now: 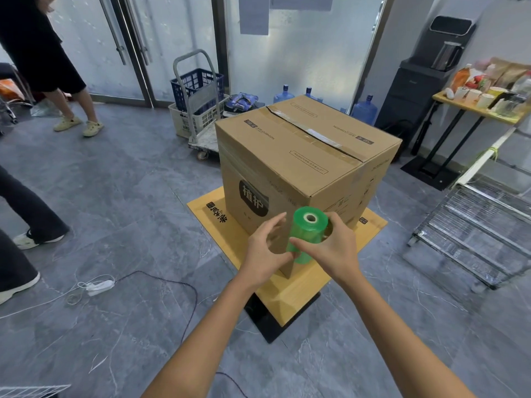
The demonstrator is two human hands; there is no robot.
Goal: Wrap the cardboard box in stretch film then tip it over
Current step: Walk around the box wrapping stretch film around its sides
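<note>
A large taped cardboard box (301,156) stands upright on a flat yellow cardboard sheet (290,294) on the floor. Clear film bands show around its upper left side. In front of the box's near corner a green roll of stretch film (307,228) is held upright. My right hand (336,251) grips the roll from the right, thumb across its front. My left hand (264,251) is at the roll's lower left, its fingertips pinching at the roll's bottom edge, the upper fingers spread.
A black base (267,320) pokes out under the sheet. A hand trolley with baskets (198,110) and water bottles (365,109) stand behind the box. A wire rack (474,225) lies at right, a power strip and cable (99,285) at left. People stand at left.
</note>
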